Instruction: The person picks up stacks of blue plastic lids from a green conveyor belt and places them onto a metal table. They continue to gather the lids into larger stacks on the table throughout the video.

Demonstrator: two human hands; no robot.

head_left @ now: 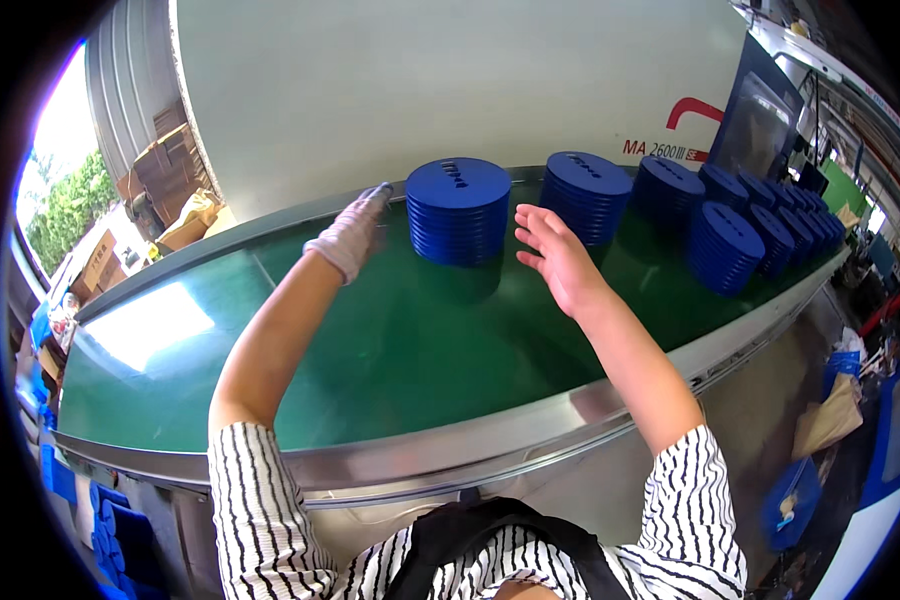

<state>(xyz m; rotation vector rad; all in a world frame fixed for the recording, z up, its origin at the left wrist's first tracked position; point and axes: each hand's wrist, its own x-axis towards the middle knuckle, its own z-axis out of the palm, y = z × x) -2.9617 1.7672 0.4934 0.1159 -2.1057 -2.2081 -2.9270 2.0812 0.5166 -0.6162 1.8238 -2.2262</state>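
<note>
1 upright stack of round blue discs (458, 222) stands on the green surface (410, 350), near its far edge. Discs are evenly aligned, edges showing as regular ridges; the top disc (460, 190) lies flat (dark markings (454, 172) noted).

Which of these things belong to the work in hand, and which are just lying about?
In the work:
- blue disc stack between the hands
- gloved left hand
- right hand
- green surface

Seemingly lying about:
- cardboard box, left
- tan bag-like item, right
</note>
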